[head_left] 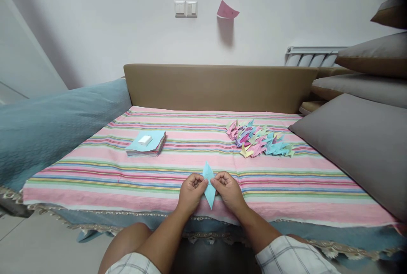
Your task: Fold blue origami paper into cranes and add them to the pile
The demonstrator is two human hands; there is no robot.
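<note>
A light blue sheet of origami paper (209,195), folded into a narrow diamond, is upright between my hands just above the striped cloth. My left hand (193,191) pinches its left corner between thumb and fingers. On the opposite corner, my right hand (229,191) grips in the same way. Farther off to the right lies a cluster of small folded paper figures (254,139) in pink, blue, yellow, purple and green. To the left sits a stack of square coloured paper (146,143), topped by a small white block (145,140).
A striped cloth (95,168) covers the seat, with a brown backrest (219,87) behind. Grey cushions (356,151) pile up on the right, and a blue-covered armrest (63,121) bounds the left. A pink paper (227,10) hangs on the wall near switches (185,9).
</note>
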